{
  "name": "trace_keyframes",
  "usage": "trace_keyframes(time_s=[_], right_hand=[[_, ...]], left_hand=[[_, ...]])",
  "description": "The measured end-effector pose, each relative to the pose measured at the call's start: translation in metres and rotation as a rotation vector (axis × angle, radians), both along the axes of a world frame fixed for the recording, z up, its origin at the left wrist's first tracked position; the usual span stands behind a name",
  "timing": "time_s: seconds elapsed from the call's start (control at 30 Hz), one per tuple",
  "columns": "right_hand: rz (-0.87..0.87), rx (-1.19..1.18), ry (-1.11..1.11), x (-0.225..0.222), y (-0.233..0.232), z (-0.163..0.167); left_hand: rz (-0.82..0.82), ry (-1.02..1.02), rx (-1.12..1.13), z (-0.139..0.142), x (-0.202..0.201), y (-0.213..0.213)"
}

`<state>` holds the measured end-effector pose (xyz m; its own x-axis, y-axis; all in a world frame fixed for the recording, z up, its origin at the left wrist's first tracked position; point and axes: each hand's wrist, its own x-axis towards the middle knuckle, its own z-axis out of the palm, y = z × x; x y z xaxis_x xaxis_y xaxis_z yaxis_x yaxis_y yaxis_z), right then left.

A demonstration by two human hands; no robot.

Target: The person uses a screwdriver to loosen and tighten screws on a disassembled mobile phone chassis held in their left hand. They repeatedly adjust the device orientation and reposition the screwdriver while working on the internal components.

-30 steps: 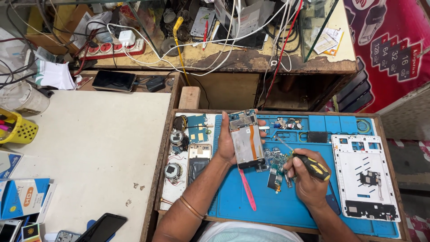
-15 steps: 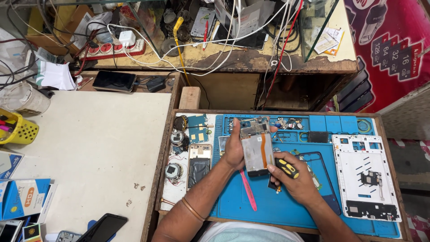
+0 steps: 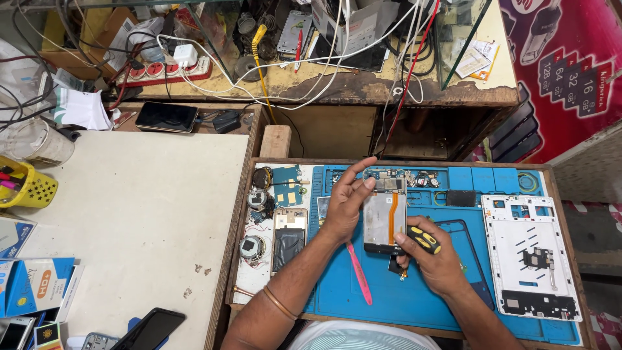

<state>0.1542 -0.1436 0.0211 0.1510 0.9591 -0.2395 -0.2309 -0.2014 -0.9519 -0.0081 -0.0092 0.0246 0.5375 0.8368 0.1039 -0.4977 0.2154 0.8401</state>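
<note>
Over the blue work mat [image 3: 337, 304], the left hand [image 3: 343, 204] held an opened phone [image 3: 383, 217] by its left edge, fingers spread apart and only partly curled, the thumb and fingertips steadying the phone rather than clamping it. That phone lay near the middle of the mat, its metal inner plate showing with an orange strip running down its length and a circuit board at its upper end. At the phone's lower right corner, the right hand [image 3: 435, 262] was closed around a screwdriver [image 3: 423, 239] with a yellow and black handle, one fingertip touching the phone's bottom edge.

Just beside the left wrist lay a pink plastic pry tool [image 3: 358, 275], angled across the mat. Left of the mat, on a white strip of the tray, sat another phone frame [image 3: 289, 237] with a gold rim, along with small round parts and a teal circuit board [image 3: 286, 188]. Well apart on the right side of the mat rested a white phone back panel [image 3: 532, 256].

On the pale table [image 3: 129, 220] to the left lay a dark phone [image 3: 151, 329] near its front edge, and a yellow basket [image 3: 29, 188] stood at its far left.
</note>
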Motion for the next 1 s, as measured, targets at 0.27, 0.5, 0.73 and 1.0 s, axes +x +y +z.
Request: trace_keyframes(time_s=[0.27, 0.5, 0.73, 1.0], right_hand=[[0.009, 0.012, 0.007, -0.0004, -0.0006, -0.0007], [0.016, 0.018, -0.029, -0.0012, -0.0008, -0.003], [0.029, 0.01, -0.065, -0.0022, 0.0002, -0.0034], [0.059, 0.017, -0.124, -0.0024, 0.0011, -0.0003]], left_hand=[[0.027, 0.03, 0.09, 0.0012, -0.0016, -0.0011], [0.051, 0.085, 0.119, 0.0074, -0.0024, -0.0036], [0.05, 0.071, 0.152, 0.0078, -0.0003, -0.0037], [0.043, 0.066, 0.071, 0.0058, 0.0012, -0.0053]])
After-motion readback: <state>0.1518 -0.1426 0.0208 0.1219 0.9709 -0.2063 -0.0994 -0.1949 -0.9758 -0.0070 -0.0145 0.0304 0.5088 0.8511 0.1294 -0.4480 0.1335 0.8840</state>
